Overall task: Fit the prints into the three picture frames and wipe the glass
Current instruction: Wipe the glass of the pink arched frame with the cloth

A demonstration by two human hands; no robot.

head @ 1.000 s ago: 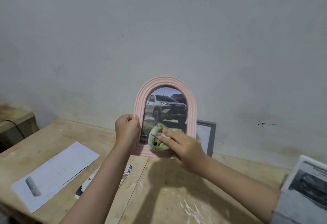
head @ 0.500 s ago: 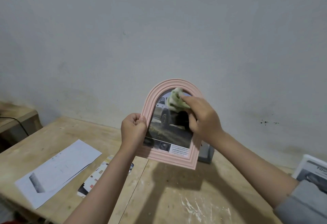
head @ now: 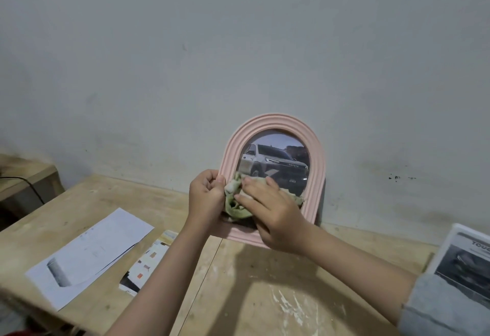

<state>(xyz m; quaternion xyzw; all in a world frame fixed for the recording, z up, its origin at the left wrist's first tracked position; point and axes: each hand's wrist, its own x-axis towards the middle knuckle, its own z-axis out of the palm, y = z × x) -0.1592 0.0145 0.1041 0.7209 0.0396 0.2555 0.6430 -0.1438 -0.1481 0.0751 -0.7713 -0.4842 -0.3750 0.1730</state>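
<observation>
A pink arched picture frame (head: 315,166) with a print of a grey pickup truck behind its glass is held upright above the wooden table (head: 238,296). My left hand (head: 206,195) grips the frame's left edge. My right hand (head: 273,211) presses a crumpled green cloth (head: 234,201) against the lower left of the glass, fingers fairly straight over it. The cloth and hand hide the bottom of the print. A dark frame (head: 321,208) behind the pink one shows only as a thin sliver on its right.
White printed sheets (head: 90,253) lie at the table's left, with a colourful print (head: 145,264) partly under my left forearm. Another car print (head: 466,261) sits at the right edge. A grey wall stands close behind. A low wooden shelf (head: 23,176) with a cable is at far left.
My right hand has swept the cloth from the top of the glass down to its lower left. The frame has come upright and shifted slightly right; the truck picture is uncovered again.
</observation>
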